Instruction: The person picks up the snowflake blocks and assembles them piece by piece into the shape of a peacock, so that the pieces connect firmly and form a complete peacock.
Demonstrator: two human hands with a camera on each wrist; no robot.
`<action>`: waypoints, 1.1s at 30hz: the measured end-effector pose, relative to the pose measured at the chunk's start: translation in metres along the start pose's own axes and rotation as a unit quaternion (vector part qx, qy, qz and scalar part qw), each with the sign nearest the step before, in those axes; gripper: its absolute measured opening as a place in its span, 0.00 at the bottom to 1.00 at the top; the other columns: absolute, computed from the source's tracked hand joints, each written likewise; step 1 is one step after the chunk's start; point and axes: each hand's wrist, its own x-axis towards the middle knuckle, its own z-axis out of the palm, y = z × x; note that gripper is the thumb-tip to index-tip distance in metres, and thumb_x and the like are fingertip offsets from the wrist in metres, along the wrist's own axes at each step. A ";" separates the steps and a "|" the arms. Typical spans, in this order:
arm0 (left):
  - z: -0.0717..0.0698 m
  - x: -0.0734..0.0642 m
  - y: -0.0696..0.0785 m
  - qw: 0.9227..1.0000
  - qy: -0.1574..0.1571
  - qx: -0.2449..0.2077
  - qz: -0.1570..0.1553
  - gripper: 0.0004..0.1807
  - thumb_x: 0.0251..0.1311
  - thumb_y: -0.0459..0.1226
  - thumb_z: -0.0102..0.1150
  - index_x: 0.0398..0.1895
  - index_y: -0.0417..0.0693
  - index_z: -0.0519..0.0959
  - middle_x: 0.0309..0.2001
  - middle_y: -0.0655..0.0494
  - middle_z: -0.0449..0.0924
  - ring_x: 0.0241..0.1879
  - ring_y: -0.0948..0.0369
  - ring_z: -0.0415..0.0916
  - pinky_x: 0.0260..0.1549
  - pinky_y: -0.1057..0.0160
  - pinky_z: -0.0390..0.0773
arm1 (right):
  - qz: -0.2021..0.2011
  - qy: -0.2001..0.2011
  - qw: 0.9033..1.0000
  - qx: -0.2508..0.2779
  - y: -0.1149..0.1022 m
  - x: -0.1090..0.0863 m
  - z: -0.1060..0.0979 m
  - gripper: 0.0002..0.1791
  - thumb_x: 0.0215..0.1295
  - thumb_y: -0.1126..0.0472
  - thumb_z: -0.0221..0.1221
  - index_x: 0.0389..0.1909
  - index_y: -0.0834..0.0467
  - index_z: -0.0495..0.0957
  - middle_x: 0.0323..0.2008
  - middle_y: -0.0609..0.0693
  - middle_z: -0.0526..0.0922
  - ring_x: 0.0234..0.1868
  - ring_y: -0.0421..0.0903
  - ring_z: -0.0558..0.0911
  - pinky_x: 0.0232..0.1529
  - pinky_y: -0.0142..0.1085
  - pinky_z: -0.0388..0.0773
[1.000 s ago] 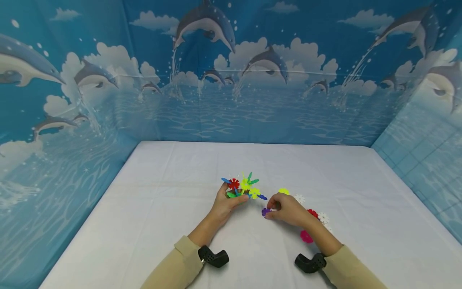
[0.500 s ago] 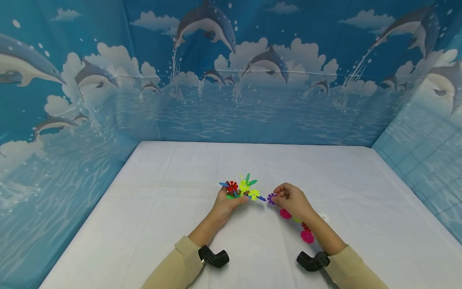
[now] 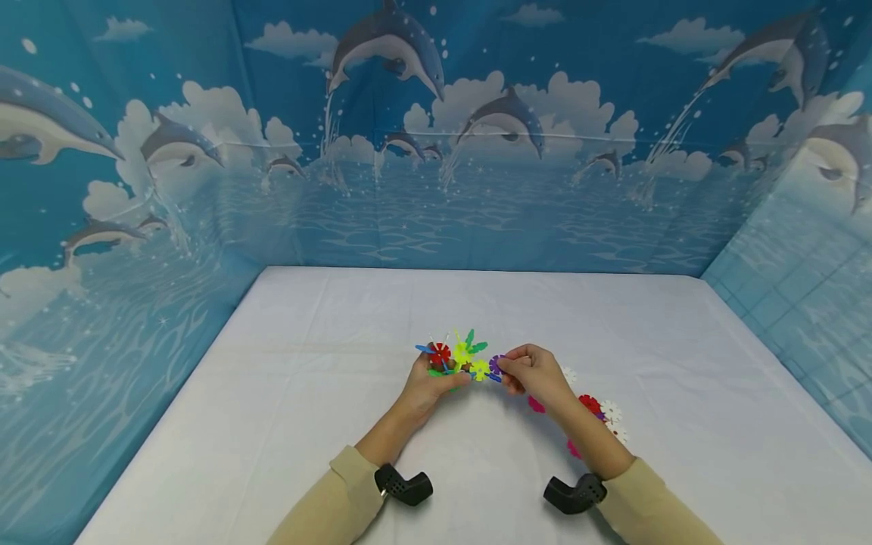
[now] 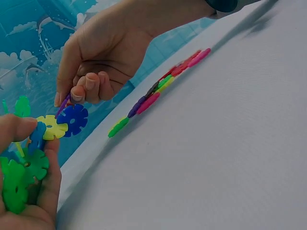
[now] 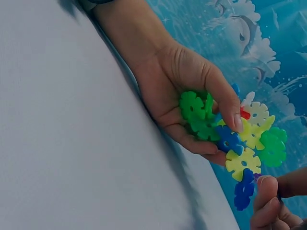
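Observation:
In the head view, my left hand (image 3: pixel 421 390) grips a cluster of joined snowflake discs (image 3: pixel 460 353) in red, yellow, green, blue and white, raised off the table. The thumb presses on the cluster from the near side. My right hand (image 3: pixel 541 375) pinches a purple snowflake disc (image 3: pixel 496 364) at the cluster's right end. The left wrist view has this disc edge-on, against or very near a yellow disc (image 4: pixel 52 127), beside a dark blue disc (image 4: pixel 73 120). Whether its slot is engaged cannot be told. Fingertips mostly cover the purple disc in the right wrist view.
Loose snowflake discs lie on the white table (image 3: pixel 327 454) under and beyond the right forearm, among them a red disc (image 3: pixel 590 404), a white disc (image 3: pixel 610 410) and a magenta disc (image 3: pixel 537 403). A dolphin-print curtain (image 3: pixel 477 204) surrounds the table.
My right hand has carried the purple disc up and left from near the table to the cluster's right end. The left hand has stayed nearly still, holding the cluster.

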 end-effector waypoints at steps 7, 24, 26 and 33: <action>0.000 -0.001 0.001 1.000 -0.004 0.007 0.002 0.40 0.50 0.22 0.66 0.66 0.30 0.58 0.55 0.49 0.73 0.48 0.64 0.73 0.50 0.67 0.73 | 0.001 -0.017 0.999 0.030 0.001 -0.002 0.003 0.11 0.69 0.65 0.57 0.42 0.69 0.69 0.20 0.52 0.79 0.18 0.41 0.76 0.23 0.32 0.75; 0.003 -0.001 0.001 0.999 0.001 -0.033 -0.011 0.23 0.52 0.21 0.63 0.50 0.39 0.67 0.30 0.56 0.70 0.33 0.64 0.75 0.37 0.63 0.82 | 0.013 -0.029 0.998 0.045 0.000 -0.001 0.002 0.15 0.69 0.61 0.58 0.44 0.69 0.69 0.20 0.50 0.79 0.18 0.41 0.76 0.23 0.31 0.76; 0.003 0.000 0.001 0.999 0.005 -0.032 -0.014 0.24 0.52 0.21 0.63 0.51 0.38 0.67 0.30 0.56 0.71 0.34 0.64 0.75 0.37 0.63 0.82 | 0.015 -0.021 0.999 0.040 0.000 0.000 0.002 0.14 0.69 0.61 0.58 0.44 0.69 0.69 0.20 0.51 0.79 0.18 0.41 0.76 0.23 0.31 0.76; 0.003 0.000 0.003 0.997 0.017 -0.066 -0.027 0.27 0.53 0.20 0.61 0.57 0.35 0.66 0.31 0.56 0.74 0.36 0.61 0.79 0.40 0.59 0.82 | 0.016 0.000 0.998 0.057 0.002 0.004 -0.003 0.10 0.73 0.62 0.50 0.42 0.68 0.67 0.26 0.53 0.82 0.21 0.42 0.79 0.23 0.31 0.75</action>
